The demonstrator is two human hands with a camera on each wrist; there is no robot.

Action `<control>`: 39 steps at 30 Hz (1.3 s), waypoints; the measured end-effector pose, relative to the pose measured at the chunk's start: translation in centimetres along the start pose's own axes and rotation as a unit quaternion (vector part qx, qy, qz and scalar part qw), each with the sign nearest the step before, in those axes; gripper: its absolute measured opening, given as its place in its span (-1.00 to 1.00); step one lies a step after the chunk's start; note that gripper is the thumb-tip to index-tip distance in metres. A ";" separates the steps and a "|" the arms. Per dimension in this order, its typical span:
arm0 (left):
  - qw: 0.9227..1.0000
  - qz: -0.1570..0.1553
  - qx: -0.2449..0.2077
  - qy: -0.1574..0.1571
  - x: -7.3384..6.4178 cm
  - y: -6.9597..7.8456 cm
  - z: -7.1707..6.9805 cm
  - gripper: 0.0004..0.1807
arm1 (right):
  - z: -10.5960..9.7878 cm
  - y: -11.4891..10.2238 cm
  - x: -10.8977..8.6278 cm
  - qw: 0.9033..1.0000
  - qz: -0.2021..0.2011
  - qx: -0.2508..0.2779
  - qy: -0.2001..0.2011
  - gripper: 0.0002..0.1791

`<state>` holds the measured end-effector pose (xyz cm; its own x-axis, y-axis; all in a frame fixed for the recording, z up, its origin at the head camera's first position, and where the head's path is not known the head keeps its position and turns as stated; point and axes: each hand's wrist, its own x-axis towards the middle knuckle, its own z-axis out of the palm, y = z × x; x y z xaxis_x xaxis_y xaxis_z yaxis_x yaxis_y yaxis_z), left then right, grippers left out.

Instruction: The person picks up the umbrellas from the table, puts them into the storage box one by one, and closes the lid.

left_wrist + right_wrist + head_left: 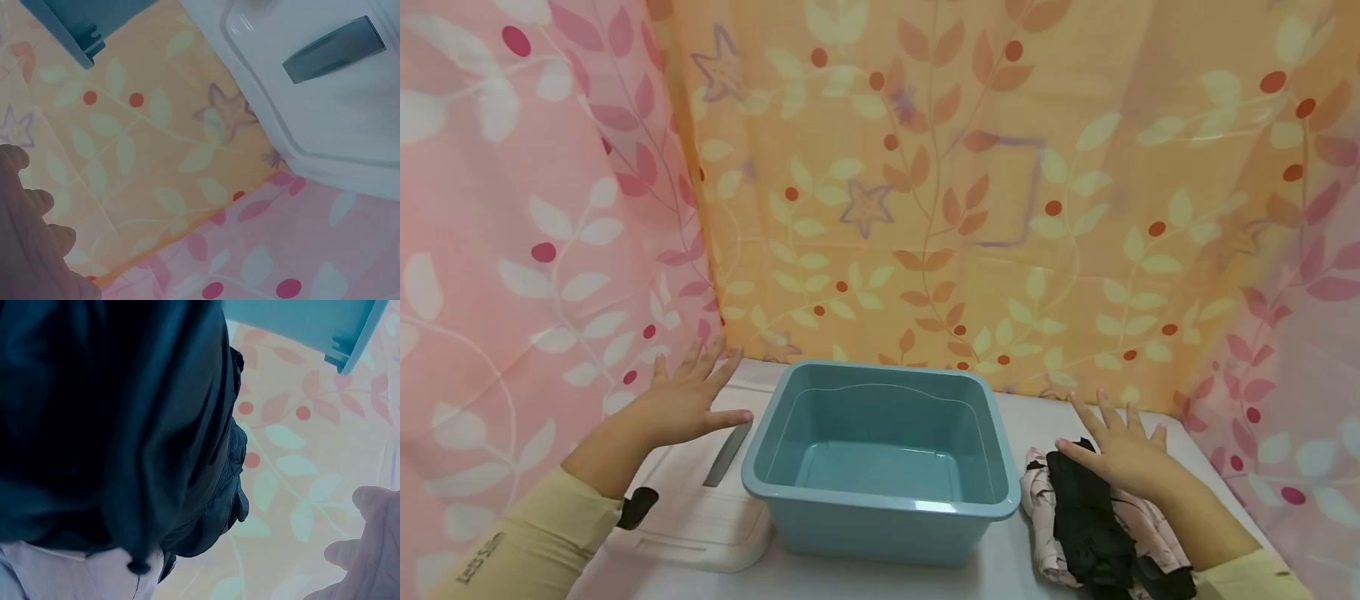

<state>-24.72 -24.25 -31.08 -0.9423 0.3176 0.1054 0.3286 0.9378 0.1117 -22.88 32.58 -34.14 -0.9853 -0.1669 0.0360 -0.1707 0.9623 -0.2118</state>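
Note:
A blue-grey plastic bin point(880, 533) stands upright with nothing in it, between the two hands. My left hand point(688, 404) is held with fingers spread above a whitish translucent lid point(700, 529) that has a grey strip on it; the lid also shows in the left wrist view point(337, 119). On the other side, my right hand point(1123, 454) has its fingers spread over a bundle of folded cloth, black fabric point(1086, 525) on top of pale pink patterned fabric point(1040, 517). The black fabric point(125, 425) fills much of the right wrist view. Neither hand holds anything.
A white tabletop point(842, 579) carries all of these things. An orange leaf-print curtain point(925, 208) hangs behind it, with pink leaf-print curtains on the left point(550, 292) and right point(1300, 375). The bin lies between the lid and the cloth bundle.

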 end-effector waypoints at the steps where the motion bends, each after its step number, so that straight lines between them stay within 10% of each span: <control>1: 1.000 0.002 0.002 0.002 0.0 0.1 0.0 0.15 | 0.0 0.0 0.0 1.000 -0.001 0.001 0.000 -0.04; 39: 0.994 0.071 -0.074 -0.030 -1.0 4.8 4.1 0.28 | 1.1 -0.2 0.4 1.000 -0.004 0.010 0.000 -0.05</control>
<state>-22.49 -19.52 -34.68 -0.8862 0.4577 0.0712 0.4604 0.8534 0.2444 -23.19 32.08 -35.18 -0.9840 -0.1740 0.0383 -0.1782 0.9565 -0.2308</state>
